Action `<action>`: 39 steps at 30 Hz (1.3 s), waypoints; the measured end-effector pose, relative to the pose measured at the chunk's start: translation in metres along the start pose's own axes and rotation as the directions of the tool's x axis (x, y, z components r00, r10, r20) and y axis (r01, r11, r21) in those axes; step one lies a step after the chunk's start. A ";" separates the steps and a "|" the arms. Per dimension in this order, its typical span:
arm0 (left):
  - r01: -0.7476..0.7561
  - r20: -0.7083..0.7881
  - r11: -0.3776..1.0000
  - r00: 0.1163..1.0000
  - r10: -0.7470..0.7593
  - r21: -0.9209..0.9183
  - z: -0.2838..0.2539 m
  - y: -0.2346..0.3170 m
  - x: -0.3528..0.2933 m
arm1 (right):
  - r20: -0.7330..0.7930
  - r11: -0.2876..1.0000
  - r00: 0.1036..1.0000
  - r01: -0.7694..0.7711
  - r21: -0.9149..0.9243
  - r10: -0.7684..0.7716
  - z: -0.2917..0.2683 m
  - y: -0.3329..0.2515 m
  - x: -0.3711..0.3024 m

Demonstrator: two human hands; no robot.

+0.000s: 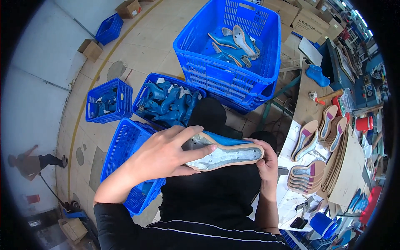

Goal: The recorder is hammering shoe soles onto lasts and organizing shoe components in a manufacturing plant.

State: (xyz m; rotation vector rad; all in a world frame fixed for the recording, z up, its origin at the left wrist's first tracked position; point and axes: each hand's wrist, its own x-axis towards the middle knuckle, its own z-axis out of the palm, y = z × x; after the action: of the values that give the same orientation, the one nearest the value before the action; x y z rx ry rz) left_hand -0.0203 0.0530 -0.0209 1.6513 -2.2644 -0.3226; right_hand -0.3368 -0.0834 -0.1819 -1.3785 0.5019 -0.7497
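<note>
Curving blue last (228, 152); grey underside (223, 158).

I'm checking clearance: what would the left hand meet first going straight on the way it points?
The blue shoe last that the left hand holds; farther along, likely the right hand at its other end, though depth is unclear.

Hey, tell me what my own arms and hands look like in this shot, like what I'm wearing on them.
Your left hand and right hand are bare, with no gloves visible. A short black sleeve covers the upper left arm, leaving the forearm uncovered. It matches your black top, marked with thin white lines.
</note>
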 end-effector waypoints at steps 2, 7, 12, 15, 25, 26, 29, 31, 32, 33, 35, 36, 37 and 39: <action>-0.003 -0.010 1.000 1.000 0.003 0.014 0.002 0.000 0.001 | -0.004 1.000 1.000 0.026 0.011 -0.025 0.001 0.000 0.001; 0.011 0.008 1.000 1.000 -0.011 0.009 0.001 -0.001 0.003 | 0.007 1.000 1.000 0.022 0.014 -0.022 -0.002 0.001 0.002; 0.072 0.032 0.997 0.997 -0.070 -0.042 -0.002 0.001 0.004 | 0.028 0.996 0.999 0.022 0.091 -0.024 -0.001 0.012 0.004; 0.111 0.050 0.990 0.993 -0.107 -0.092 -0.005 0.000 0.006 | -0.005 0.989 1.000 0.019 0.147 -0.019 -0.004 0.019 -0.001; 0.114 0.088 0.990 0.990 -0.106 -0.080 -0.001 0.005 -0.002 | -0.029 0.986 0.998 0.055 0.154 -0.052 -0.003 0.028 0.000; 0.095 0.068 0.993 0.994 -0.090 -0.076 0.000 0.004 -0.003 | -0.033 0.985 0.998 0.062 0.160 -0.058 -0.003 0.029 0.000; 0.087 0.032 0.994 0.996 -0.085 -0.065 0.002 0.005 -0.007 | -0.044 0.987 0.997 0.070 0.143 -0.065 0.002 0.025 -0.001; 0.077 0.000 0.995 0.997 -0.077 -0.067 0.004 0.004 -0.011 | -0.082 1.000 0.996 0.029 0.002 -0.029 0.004 0.022 -0.003; 0.098 -0.009 0.994 0.995 -0.099 -0.055 0.006 0.004 -0.014 | -0.080 0.998 0.996 0.045 -0.047 -0.049 0.007 0.018 -0.004; 0.078 -0.032 0.994 0.996 -0.080 -0.072 0.009 0.004 -0.015 | -0.088 0.996 0.994 0.063 -0.058 -0.068 0.008 0.017 -0.002; 0.048 -0.070 0.995 0.996 -0.054 -0.085 0.010 0.006 -0.018 | -0.104 0.995 0.992 0.065 -0.072 -0.072 0.009 0.014 0.001; 0.062 -0.079 0.995 0.995 -0.068 -0.078 0.011 0.007 -0.019 | -0.072 0.996 0.997 0.035 -0.081 -0.041 0.006 0.013 0.002; 0.052 -0.079 0.995 0.995 -0.058 -0.080 0.012 0.008 -0.020 | -0.053 0.997 0.998 0.040 -0.061 -0.043 0.000 0.018 0.001; 0.045 -0.060 0.994 0.997 -0.051 -0.098 0.010 0.010 -0.022 | -0.026 0.998 0.999 0.045 -0.042 -0.046 -0.008 0.024 0.000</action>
State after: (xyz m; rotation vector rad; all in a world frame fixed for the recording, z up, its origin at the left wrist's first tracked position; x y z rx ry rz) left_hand -0.0270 0.0769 -0.0289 1.6461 -2.1319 -0.3798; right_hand -0.3383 -0.0883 -0.2072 -1.4238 0.5112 -0.7996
